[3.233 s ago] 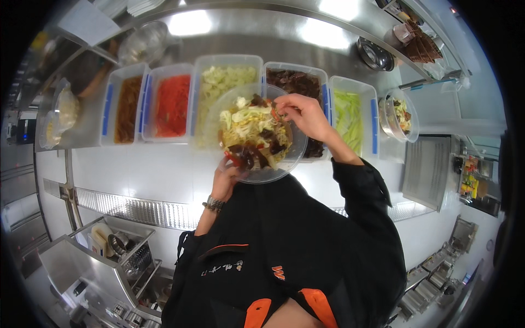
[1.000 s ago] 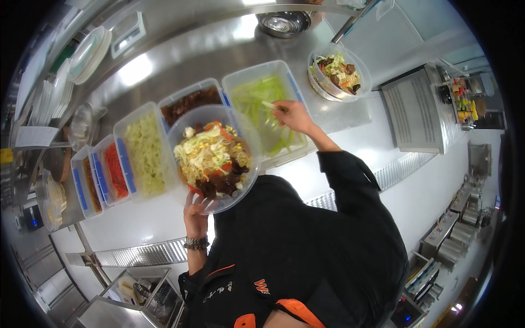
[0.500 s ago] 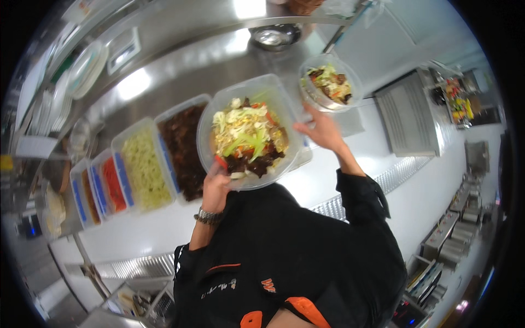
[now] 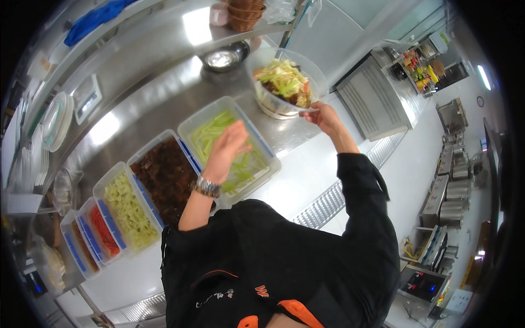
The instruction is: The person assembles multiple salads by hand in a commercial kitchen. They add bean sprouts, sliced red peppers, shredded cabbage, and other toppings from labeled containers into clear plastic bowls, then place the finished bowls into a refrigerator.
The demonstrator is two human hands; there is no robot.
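Observation:
My right hand (image 4: 321,116) pinches the near rim of a clear plastic bowl (image 4: 314,74). In it lie mixed vegetables (image 4: 283,82), with pale shreds, green slices, dark leafy pieces and a bit of orange. Beneath the bowl shows what looks like the base of a second one. My left hand (image 4: 226,150) holds nothing; its fingers are stretched out, the thumb apart. It hovers over a clear container (image 4: 272,170) of sliced green vegetable strips (image 4: 216,131), hiding part of them.
Left along the counter (image 4: 158,90) run containers of dark brown pieces (image 4: 167,175), pale green chopped vegetable (image 4: 127,210), red shreds (image 4: 104,232) and something brown (image 4: 82,249). Behind stands a metal bowl (image 4: 223,57) beneath a shelf with wicker baskets (image 4: 245,13). Plates (image 4: 59,120) stand far left.
The large vegetable bowl has moved right and away, onto the spot of the smaller-looking bowl. My left hand has let go of it; my right hand now grips its rim. The green-strip container is uncovered.

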